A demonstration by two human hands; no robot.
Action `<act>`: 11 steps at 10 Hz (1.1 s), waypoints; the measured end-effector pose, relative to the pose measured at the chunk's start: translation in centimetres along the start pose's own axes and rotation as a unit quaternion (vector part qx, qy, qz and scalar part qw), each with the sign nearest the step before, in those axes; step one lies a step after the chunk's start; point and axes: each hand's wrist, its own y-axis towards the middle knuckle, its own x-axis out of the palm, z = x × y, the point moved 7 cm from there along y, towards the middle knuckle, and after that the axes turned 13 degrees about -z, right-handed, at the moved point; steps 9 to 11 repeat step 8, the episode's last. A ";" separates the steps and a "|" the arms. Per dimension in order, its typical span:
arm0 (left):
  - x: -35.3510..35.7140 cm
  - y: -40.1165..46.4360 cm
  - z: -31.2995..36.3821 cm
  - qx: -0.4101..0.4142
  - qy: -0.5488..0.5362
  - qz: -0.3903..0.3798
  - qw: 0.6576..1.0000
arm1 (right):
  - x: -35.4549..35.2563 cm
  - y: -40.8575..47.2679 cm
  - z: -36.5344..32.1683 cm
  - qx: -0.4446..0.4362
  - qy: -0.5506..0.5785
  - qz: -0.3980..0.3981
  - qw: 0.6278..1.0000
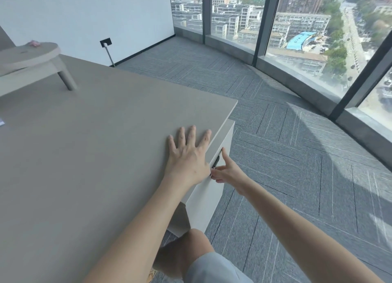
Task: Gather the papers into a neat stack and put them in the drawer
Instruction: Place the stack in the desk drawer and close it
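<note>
My left hand (188,153) lies flat, fingers spread, on the grey desk top (95,144) near its right edge. Just below that edge is the white drawer front (212,189) with a dark handle (216,162). My right hand (226,171) reaches to that handle, fingers curled at it and thumb up along the drawer front. Whether the drawer stands slightly out I cannot tell. A small corner of a paper (1,121) shows at the far left edge of the desk; no other papers are in view.
A low grey riser shelf (29,53) on a leg stands at the desk's back left, with a small pink item (35,43) on it. Grey carpet (275,155) stretches to the right, bounded by tall windows (297,28). My knee (191,246) is under the desk's edge.
</note>
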 end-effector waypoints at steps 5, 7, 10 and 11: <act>-3.7 -11.9 -4.8 0.024 -0.512 0.086 0.854 | 2.7 -9.4 -11.4 -0.078 -0.239 0.120 0.960; -13.8 -27.2 -2.4 0.166 -0.564 0.243 0.772 | 6.8 -24.0 -21.6 -0.328 -0.181 0.073 0.924; -18.8 -35.8 0.8 0.286 -0.516 0.320 0.741 | 9.0 -35.5 -26.0 -0.479 -0.117 0.028 0.870; -18.8 -35.8 0.8 0.286 -0.516 0.320 0.741 | 9.0 -35.5 -26.0 -0.479 -0.117 0.028 0.870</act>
